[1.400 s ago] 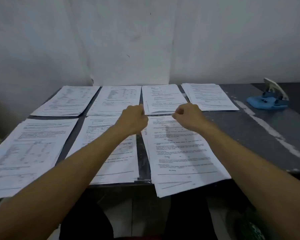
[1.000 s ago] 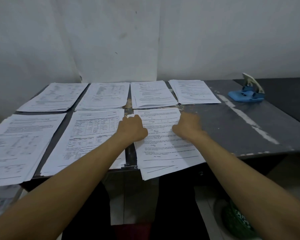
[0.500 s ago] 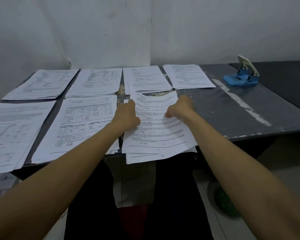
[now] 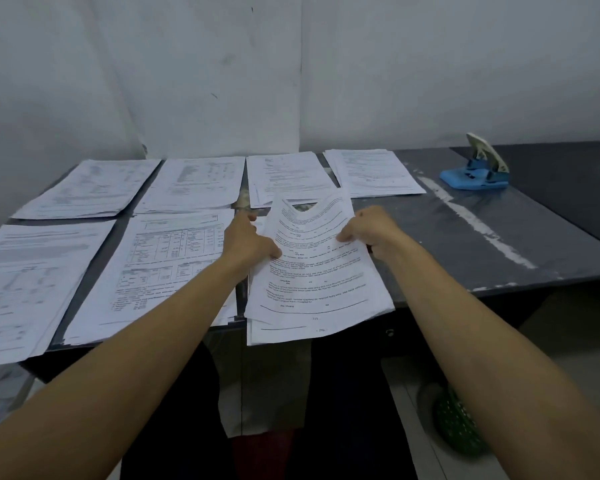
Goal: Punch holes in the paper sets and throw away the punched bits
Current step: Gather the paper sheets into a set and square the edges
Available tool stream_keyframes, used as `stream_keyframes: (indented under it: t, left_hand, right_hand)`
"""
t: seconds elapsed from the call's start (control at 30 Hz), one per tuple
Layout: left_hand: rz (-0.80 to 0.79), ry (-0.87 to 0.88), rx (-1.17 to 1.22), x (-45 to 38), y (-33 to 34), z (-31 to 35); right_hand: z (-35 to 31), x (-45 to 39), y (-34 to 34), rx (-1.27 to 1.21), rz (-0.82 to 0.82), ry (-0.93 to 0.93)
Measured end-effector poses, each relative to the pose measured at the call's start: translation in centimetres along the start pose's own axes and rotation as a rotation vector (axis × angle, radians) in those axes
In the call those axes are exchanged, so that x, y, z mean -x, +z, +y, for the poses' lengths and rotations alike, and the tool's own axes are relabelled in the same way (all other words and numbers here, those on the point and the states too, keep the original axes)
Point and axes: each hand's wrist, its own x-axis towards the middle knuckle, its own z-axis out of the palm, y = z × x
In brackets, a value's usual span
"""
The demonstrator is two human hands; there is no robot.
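Observation:
Several sets of printed paper lie in two rows on a dark grey table. My left hand grips the left edge and my right hand grips the right edge of the front right paper set. The far end of this set is lifted off the table and sags in the middle, while its near end hangs over the table's front edge. A blue hole punch with a pale lever stands apart at the back right of the table.
Other paper sets lie at the back and front left. A white wall stands behind. A green patterned object sits on the floor under the table, right of my legs.
Both hands came down from fists above the table onto the front right paper set, took hold of its sides and raised its far end. The view has shifted.

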Motion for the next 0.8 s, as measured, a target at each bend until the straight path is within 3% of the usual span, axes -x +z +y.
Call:
stream_keyframes:
  t: [0.17,0.37,0.53,0.8]
  left_hand:
    - [-0.023,-0.024,0.171,-0.5,-0.3,0.3]
    - [0.003,-0.003,0.258,-0.8,-0.3,0.3]
    - [-0.077,-0.060,0.484,-1.3,-1.3,1.4]
    - [0.019,0.279,0.451,-2.6,-4.7,8.5]
  right_hand:
    - [-0.6,0.0,-1.1,-0.168,-0.007,-0.062]
    - [-1.5,0.0,-2.3,-0.176,0.014,-0.102]
    - [-1.9,-0.4,-2.4,-0.295,-0.022,-0.130]
    - [-5.8,-0.1,-3.0,-0.467,0.069,-0.305]
